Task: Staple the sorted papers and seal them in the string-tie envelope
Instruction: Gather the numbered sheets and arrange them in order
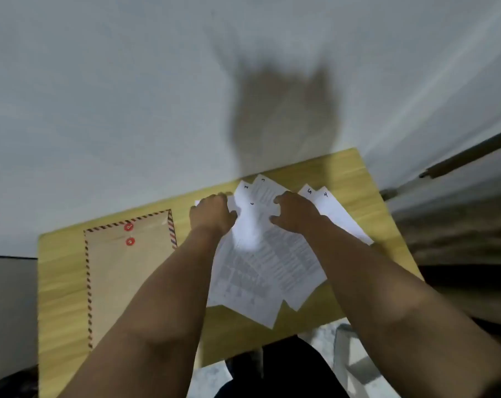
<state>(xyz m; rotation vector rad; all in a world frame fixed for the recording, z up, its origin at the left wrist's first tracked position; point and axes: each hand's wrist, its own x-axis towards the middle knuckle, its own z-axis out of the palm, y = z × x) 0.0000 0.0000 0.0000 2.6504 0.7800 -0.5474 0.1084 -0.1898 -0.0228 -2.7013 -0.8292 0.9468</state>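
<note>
The yellow wood-grain counter (344,297) carries everything. At nine o'clock of the sheets lies the brown string-tie envelope with striped edging and two red discs (123,282), flap seemingly shut. At centre the white printed papers with handwritten numbers (272,268) are fanned loosely, not yet squared. The left hand (212,215) is curled on their ten o'clock edge, the right hand (296,212) curled on the top sheets. The corners should be gathered inward and tapped flush before stapling. No stapler is seen.
</note>
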